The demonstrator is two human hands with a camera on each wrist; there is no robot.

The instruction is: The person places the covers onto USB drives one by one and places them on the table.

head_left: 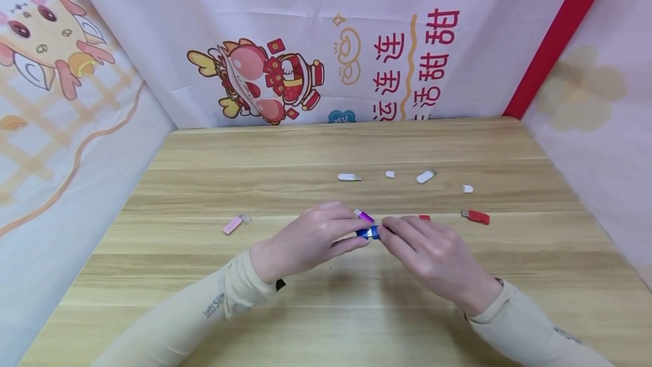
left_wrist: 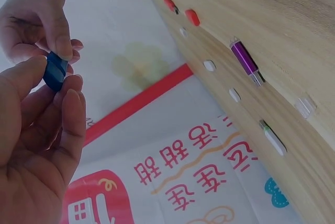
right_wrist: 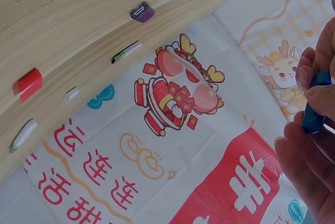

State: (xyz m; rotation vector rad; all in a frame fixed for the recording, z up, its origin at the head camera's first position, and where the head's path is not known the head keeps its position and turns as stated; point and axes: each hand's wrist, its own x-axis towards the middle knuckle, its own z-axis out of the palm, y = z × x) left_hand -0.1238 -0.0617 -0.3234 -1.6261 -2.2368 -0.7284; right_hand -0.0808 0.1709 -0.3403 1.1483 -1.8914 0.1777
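On the wooden table [head_left: 168, 186], a pink USB stick [head_left: 234, 225] is seen at far left. Next, the left end of a blue stick [head_left: 369, 233] is pinched by the left hand [head_left: 313, 234]. Beyond it, a white stick [head_left: 348, 177], purple stick [head_left: 364, 216] and white cap [head_left: 390, 174] are scattered. The blue stick's right end is pinched by the right hand [head_left: 433, 251], by which a red piece [head_left: 424, 217] is partly hidden. Farther right, a second white stick [head_left: 425, 176], second cap [head_left: 467, 189] and red stick [head_left: 477, 217] are seen.

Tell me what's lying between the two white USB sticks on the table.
A small white cap lies between the left white stick and the right white stick, touching neither; the head view shows this.
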